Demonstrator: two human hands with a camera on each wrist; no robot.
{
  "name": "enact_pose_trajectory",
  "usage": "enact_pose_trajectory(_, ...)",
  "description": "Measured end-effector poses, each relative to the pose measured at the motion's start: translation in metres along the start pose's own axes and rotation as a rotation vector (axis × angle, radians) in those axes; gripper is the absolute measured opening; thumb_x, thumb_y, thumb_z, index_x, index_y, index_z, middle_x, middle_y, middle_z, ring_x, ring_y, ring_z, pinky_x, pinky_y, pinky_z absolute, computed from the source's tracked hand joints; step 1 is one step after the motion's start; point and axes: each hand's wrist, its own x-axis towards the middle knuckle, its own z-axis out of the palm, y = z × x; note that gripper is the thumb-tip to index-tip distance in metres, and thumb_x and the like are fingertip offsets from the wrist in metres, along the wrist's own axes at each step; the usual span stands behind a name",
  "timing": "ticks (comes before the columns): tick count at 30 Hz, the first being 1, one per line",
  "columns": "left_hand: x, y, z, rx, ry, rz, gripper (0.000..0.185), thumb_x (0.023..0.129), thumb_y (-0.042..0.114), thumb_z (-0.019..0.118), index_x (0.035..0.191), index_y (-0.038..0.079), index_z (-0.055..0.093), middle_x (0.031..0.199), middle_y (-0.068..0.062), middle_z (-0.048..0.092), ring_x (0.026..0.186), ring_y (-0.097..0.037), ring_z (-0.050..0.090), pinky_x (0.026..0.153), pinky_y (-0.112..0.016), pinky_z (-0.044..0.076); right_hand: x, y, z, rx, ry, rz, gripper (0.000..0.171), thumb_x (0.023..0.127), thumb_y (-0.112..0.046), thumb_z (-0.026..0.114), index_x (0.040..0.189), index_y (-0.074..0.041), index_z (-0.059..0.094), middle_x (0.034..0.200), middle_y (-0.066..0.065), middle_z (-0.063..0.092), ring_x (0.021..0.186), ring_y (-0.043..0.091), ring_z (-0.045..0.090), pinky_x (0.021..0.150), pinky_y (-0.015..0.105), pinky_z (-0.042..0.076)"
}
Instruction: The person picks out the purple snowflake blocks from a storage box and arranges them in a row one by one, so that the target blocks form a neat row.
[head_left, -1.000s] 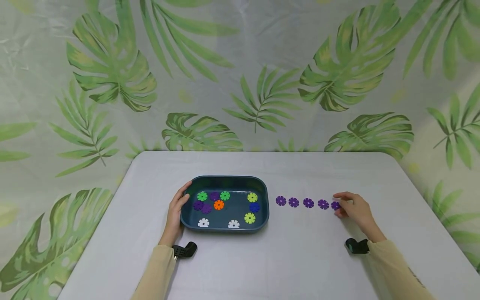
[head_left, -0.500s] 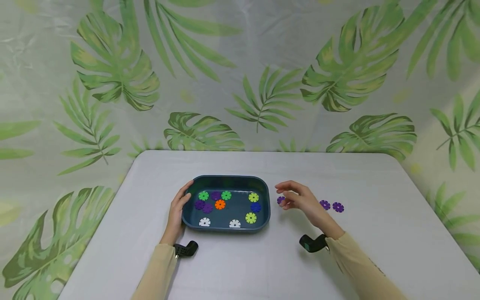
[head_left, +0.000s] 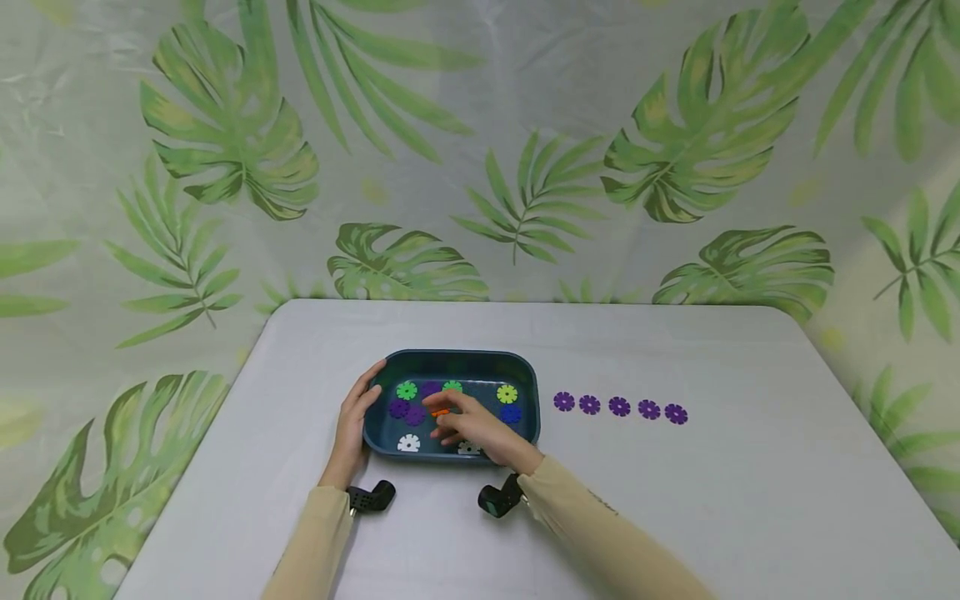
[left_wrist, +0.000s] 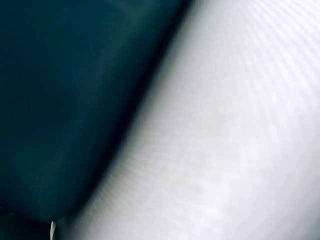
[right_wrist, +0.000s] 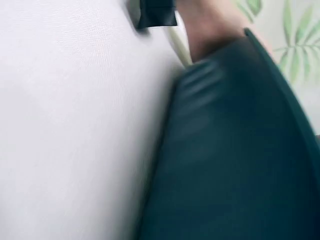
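A dark teal tray [head_left: 420,457] holds several snowflake-shaped plastic discs. My left hand [head_left: 351,429] grips its left side, thumb at the rim and fingers along the outside. Inside the tray hovers my right hand [head_left: 480,423], fingers loosely bent with nothing seen between them. Its fingertips are right at an orange disc [head_left: 440,412], partly covering it and a white one [head_left: 468,448]. Purple discs [head_left: 399,409], a green disc [head_left: 407,390] and another white disc [head_left: 408,443] lie at the left. Both wrist views show mostly the tray's outer wall [left_wrist: 60,100], blurred.
Right of the tray, several purple discs [head_left: 619,407] lie in a row on the white tablecloth [head_left: 637,358]. A yellow disc [head_left: 507,394] and a blue disc [head_left: 511,414] sit at the tray's right end. A leaf-patterned curtain [head_left: 517,200] hangs behind the table.
My right hand has swung left, from the far end of the purple row, across the row, to over the tray. The last purple disc lies free of it. My left hand stays on the tray.
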Motion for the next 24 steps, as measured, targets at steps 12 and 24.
enact_pose_trajectory(12,0.0,0.001,0.0,-0.026,-0.005,-0.012,0.041,0.103,0.015,0.039,0.143,0.014,0.045,0.149,0.004,0.037,0.137,-0.011,0.028,0.112,-0.033,0.02,0.029,0.001,0.021,-0.04,-0.007,0.074,0.039,0.097,0.002,0.039,0.136,-0.001,0.043,0.137,0.019,0.042,0.103,0.034,0.058,0.085,0.043,0.051)
enact_pose_trajectory(24,0.0,-0.002,-0.001,-0.027,-0.01,-0.007,0.041,0.103,0.015,0.039,0.143,0.014,0.046,0.149,0.002,0.037,0.137,-0.013,0.027,0.112,-0.035,0.02,0.036,0.004,0.026,-0.07,0.036,0.094,0.034,0.092,0.009,0.04,0.124,0.005,0.053,0.118,0.019,0.053,0.098,0.031,0.062,0.084,0.035,0.052)
